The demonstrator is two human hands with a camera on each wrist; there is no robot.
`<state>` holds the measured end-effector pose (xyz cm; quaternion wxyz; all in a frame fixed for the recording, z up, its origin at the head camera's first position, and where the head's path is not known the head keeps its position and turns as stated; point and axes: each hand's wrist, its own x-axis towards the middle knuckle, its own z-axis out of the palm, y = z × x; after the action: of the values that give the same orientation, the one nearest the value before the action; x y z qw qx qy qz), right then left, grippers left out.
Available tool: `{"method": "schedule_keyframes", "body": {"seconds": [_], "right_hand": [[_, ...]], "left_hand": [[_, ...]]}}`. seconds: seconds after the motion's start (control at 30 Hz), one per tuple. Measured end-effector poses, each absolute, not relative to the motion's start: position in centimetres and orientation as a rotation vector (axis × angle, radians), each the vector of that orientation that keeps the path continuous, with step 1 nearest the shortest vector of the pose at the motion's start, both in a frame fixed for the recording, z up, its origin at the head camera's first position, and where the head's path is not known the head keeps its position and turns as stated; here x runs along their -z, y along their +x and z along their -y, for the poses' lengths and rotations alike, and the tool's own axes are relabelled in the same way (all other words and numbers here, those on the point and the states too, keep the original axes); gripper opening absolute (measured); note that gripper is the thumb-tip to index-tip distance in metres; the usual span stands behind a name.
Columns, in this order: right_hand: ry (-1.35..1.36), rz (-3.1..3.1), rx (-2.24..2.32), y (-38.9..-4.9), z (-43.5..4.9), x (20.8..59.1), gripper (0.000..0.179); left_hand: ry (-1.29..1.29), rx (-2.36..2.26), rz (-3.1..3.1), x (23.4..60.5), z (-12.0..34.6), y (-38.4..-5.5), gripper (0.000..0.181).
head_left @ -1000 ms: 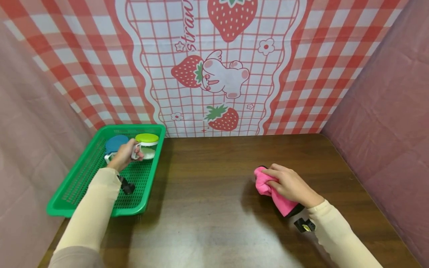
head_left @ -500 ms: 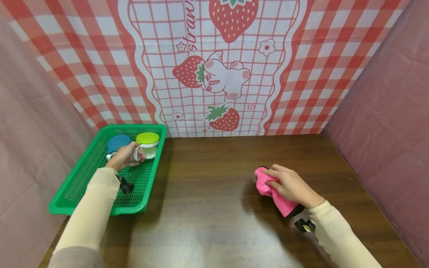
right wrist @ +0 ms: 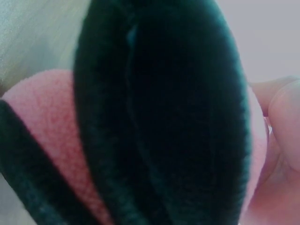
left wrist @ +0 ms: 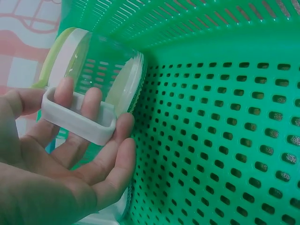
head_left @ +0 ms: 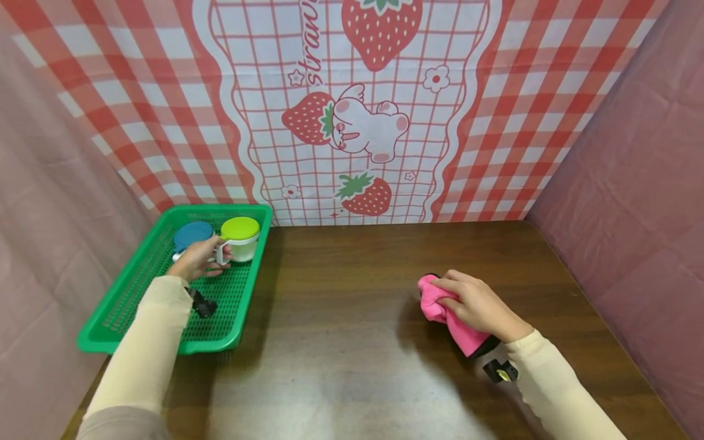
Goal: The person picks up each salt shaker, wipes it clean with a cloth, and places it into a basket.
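In the head view, a clear jar (head_left: 243,250) with a lime-green lid and white side handle stands in the far right corner of a green plastic basket (head_left: 249,305). My left hand (head_left: 201,256) holds its white handle (left wrist: 77,119). In the left wrist view, two fingers pass through the loop, the thumb is at its upper end, and the other fingers lie loosely outside. My right hand (head_left: 477,304) grips a bunched pink cloth (head_left: 440,302) with a black underside over the right part of the table. Dark folds of that cloth fill most of the right wrist view.
Beside the jar is a blue-lidded container (head_left: 192,234), partly hidden by my left hand. The basket sits at the left of a brown wooden table (head_left: 335,324). A checked strawberry-print curtain (head_left: 352,122) hangs behind, with pink fabric (head_left: 621,201) along the sides.
The jar has shifted slightly in its corner, and now stands more upright. My left fingers have loosened and spread somewhat at the handle. The right hand and pink cloth have stayed put.
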<state>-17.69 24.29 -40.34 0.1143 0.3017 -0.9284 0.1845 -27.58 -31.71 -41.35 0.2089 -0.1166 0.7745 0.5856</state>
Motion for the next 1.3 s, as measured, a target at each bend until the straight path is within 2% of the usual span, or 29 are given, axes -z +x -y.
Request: {"method": "schedule_keyframes", "body": {"seconds": [0.8,1.1,1.3], "right_hand": [[0.863,2.765,-0.550,-17.66,-24.42,40.48,0.034],[0.864,2.778,-0.555,-17.72,-24.30,40.72,0.032],[0.877,2.765,-0.569,-17.68,-24.12,40.84,0.033]], "left_hand": [[-0.447,-1.681,-2.037,40.57,31.87,-27.25,0.037],[-0.487,-1.762,-2.011,41.04,32.08,-27.12,0.021],[-0.433,-1.657,-2.048,40.94,32.31,-26.59,0.032]]}}
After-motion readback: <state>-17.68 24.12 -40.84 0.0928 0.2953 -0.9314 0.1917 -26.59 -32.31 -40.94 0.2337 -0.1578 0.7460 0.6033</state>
